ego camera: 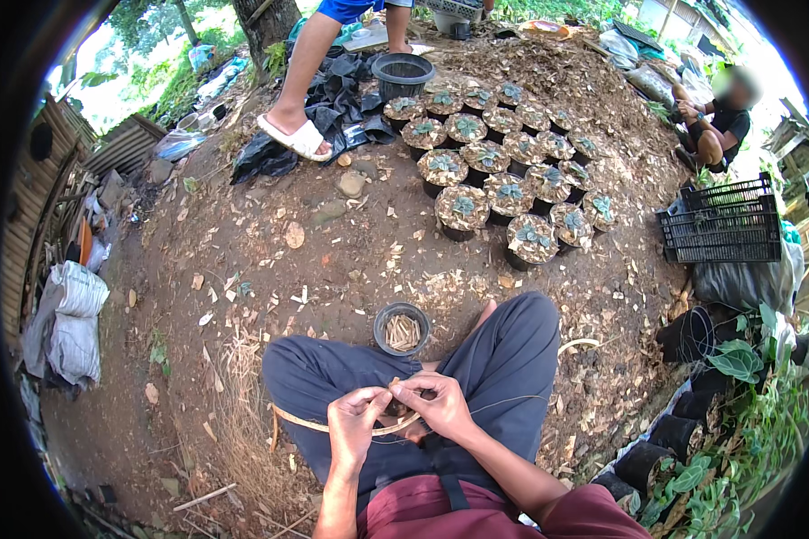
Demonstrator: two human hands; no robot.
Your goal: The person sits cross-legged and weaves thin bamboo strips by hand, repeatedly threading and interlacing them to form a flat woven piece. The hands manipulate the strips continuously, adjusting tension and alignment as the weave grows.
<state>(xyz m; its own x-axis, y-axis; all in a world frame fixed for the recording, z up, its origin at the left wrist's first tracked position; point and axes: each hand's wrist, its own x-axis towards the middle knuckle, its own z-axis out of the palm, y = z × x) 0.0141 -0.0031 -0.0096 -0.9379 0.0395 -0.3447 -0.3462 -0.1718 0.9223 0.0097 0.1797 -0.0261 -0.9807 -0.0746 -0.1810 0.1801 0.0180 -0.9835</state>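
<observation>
Both hands meet above my crossed legs. My left hand (355, 419) pinches a small piece of pale brown fibrous material (394, 382) between thumb and finger. My right hand (438, 403) grips the same piece from the other side, its fingertips close to the left ones. A curved tan strip (303, 421) passes beneath the hands, from my left knee to the right hand. A thin strand (505, 402) trails off to the right over my trousers. Just beyond my legs stands a round dark pot (402, 329) holding short cut pale pieces.
Potted seedlings (463, 209) stand in rows ahead. A person in white sandals (303, 140) stands by black plastic sheets (263, 156) and an empty black pot (403, 71). Another person (721, 124) squats at the right, beyond a black crate (721, 222). White sacks (77, 323) lie left; leafy plants (738, 360) grow right.
</observation>
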